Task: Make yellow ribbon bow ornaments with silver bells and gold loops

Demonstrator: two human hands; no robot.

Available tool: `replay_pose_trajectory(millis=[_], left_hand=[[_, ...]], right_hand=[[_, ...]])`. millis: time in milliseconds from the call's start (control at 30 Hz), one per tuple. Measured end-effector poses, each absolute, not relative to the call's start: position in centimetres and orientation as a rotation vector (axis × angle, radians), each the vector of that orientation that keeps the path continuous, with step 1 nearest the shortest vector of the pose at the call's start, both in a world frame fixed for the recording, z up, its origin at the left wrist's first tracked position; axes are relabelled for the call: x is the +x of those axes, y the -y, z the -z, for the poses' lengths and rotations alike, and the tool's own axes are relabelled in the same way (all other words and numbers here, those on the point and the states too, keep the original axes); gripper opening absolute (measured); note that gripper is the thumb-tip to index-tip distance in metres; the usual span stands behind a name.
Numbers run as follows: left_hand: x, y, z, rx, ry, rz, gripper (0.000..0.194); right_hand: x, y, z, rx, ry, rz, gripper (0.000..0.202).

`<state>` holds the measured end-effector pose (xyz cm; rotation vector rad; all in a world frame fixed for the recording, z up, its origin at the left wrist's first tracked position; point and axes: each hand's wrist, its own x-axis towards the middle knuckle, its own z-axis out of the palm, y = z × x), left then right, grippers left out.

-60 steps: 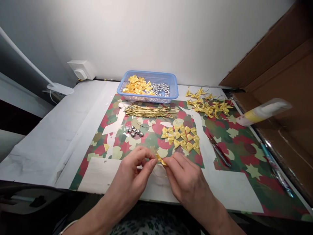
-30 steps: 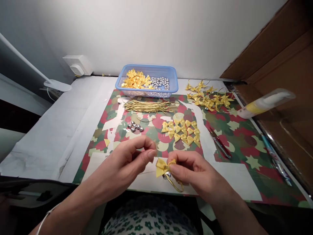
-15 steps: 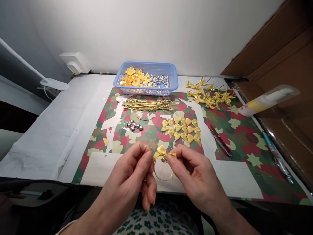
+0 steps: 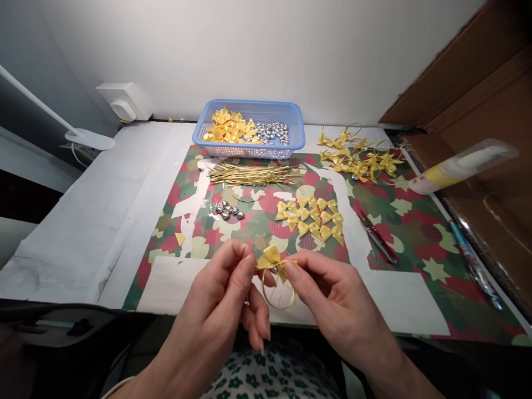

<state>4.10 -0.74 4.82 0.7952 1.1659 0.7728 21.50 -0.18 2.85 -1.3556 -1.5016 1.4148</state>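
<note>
Between my hands is a yellow ribbon bow [image 4: 272, 257], with a small silver bell [image 4: 275, 270] partly hidden under its knot. A loop of gold cord [image 4: 279, 306] hangs below the bow. My left hand [image 4: 226, 293] is closed, thumb and forefinger pinching the bow's left side. On the other side, my right hand [image 4: 332, 293] pinches the bow's right end near the cord. Beyond them, several yellow bows [image 4: 310, 215] lie in rows on the patterned mat. Several silver bells [image 4: 228, 210] sit in a small cluster to their left.
A blue basket [image 4: 248, 151] holds yellow bows and silver bells. In front of it lies a bundle of gold cords [image 4: 251, 174]. Finished-looking bows with loops [image 4: 361, 158] are heaped at the back right, near a glue bottle [image 4: 449, 170]. Tweezers [image 4: 378, 239] rest on the right.
The bow has turned a little between my fingers, its loop standing up more and the bell now more covered. A left fingertip now shows behind the bow. Both hands keep their pinch.
</note>
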Motion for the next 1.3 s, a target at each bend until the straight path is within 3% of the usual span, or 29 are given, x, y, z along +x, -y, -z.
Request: replay_pose_trajectory(millis=[600,767,1033,1167,1300], left_hand=[[3.8,0.5,-4.3,0.795,-1.175,-0.807,0.027],[3.7,0.4,-4.6,0.775,-1.222,-0.813,0.027],[3.8,0.3,-4.0,0.844,-1.246,-0.745,0.029],[3.8,0.3,-3.8,0.901,-1.231,-0.653,0.028],[3.7,0.5,-3.8,0.939,-1.237,-0.620,0.029]], right_hand=[[21.3,0.1,-2.5,-1.367,1.646,-1.358,0.046],[22.5,0.1,-2.7,-1.349,1.716,-1.467,0.031],[23.2,0.0,-4.0,-1.343,1.727,-1.150,0.026],[22.6,-0.9,-4.8,-1.207,1.886,-1.048,0.011],[22.3,-2.9,-4.7,-1.244,2.080,-1.230,0.009]])
